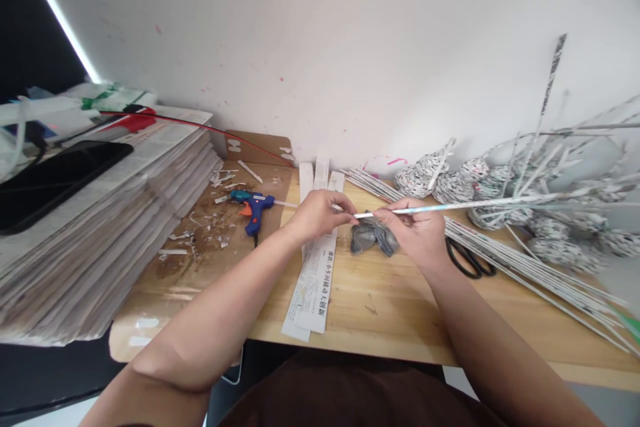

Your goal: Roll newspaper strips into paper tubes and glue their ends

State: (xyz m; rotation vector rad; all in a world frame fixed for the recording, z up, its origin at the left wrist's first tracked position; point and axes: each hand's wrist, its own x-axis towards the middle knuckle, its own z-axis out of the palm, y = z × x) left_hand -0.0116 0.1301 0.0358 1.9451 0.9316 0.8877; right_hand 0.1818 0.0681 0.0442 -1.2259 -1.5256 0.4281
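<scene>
In the head view, the left hand (pixel 323 213) and right hand (pixel 420 232) pinch a paper tube (pixel 465 205) above the worktop (pixel 390 313). It seems rolled; newspaper strips (pixel 319 280) lie flat, and woven pieces (pixel 423 172) have ends left unworked.

Location type: craft workspace, at a wooden table (pixel 395 313). Indicators: glue gun (pixel 259 202) and paper scraps (pixel 223 240) left of the left hand (pixel 320 217); newspaper stack (pixel 125 233) farther left; scissors (pixel 470 252) and thin paper rods (pixel 530 265) right of the right hand (pixel 420 230); beyond these, woven forms (pixel 451 187), apparently also paper, blurred at the edge.
</scene>
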